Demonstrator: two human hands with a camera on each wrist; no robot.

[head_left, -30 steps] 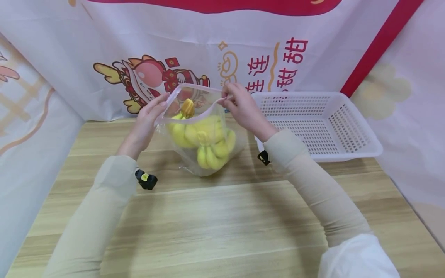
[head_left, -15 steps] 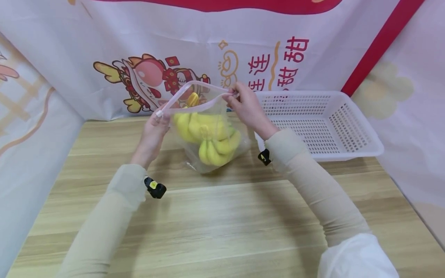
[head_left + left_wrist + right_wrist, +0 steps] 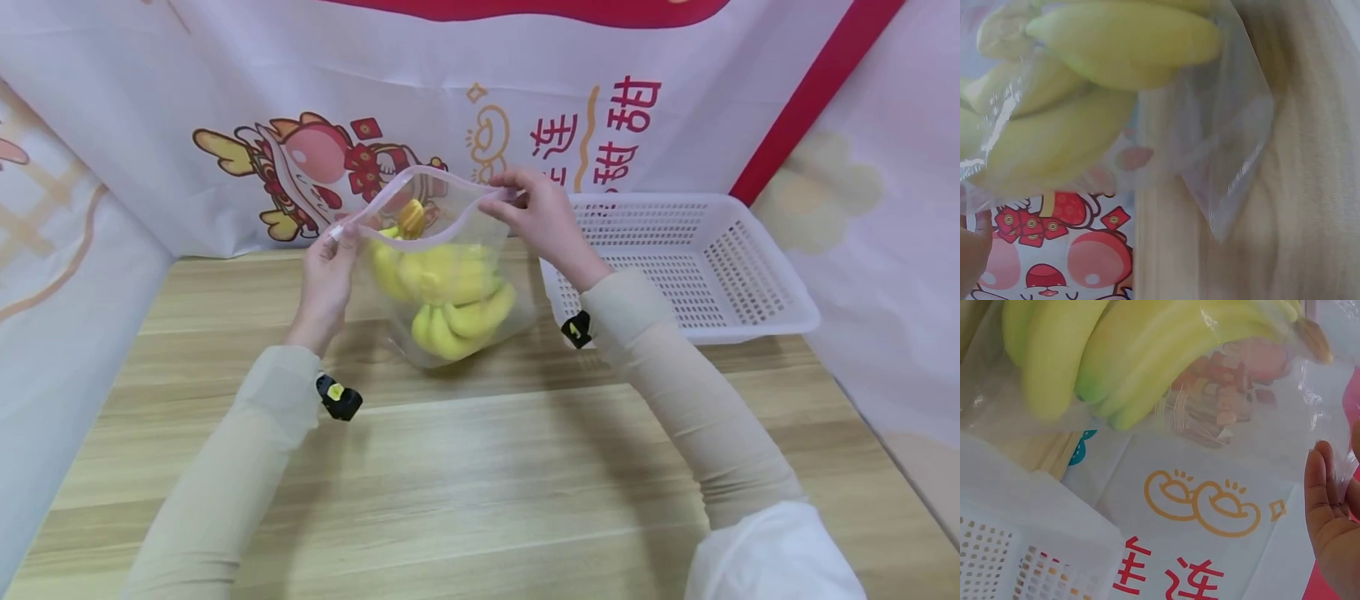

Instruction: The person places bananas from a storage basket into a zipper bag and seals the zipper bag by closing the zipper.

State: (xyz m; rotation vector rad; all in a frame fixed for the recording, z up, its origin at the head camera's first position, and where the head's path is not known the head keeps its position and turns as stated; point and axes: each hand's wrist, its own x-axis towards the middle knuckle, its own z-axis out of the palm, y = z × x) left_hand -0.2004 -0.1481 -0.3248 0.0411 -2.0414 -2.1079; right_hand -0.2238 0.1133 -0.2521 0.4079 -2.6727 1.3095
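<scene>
A clear zip bag (image 3: 405,329) with a pink-edged mouth hangs between both hands in the head view, its mouth gaping. Inside are bunches of yellow bananas (image 3: 457,321), one brown stem end poking up near the opening. My left hand (image 3: 327,279) pinches the left corner of the mouth, right by a small white slider (image 3: 337,232). At the opposite corner my right hand (image 3: 543,218) pinches the edge between thumb and fingers. The left wrist view shows bananas (image 3: 1122,44) through the plastic. In the right wrist view the right hand (image 3: 1335,531) is partly cut off.
A white perforated plastic basket (image 3: 678,340) stands at the back right, behind the right forearm. The wooden table (image 3: 465,467) ends at a printed cloth backdrop (image 3: 420,75) close behind the bag. Black wrist cameras (image 3: 340,398) sit on both sleeves.
My left hand has gone from lying along the bag's left edge to pinching its corner by the slider. The right hand keeps its hold and has shifted slightly right.
</scene>
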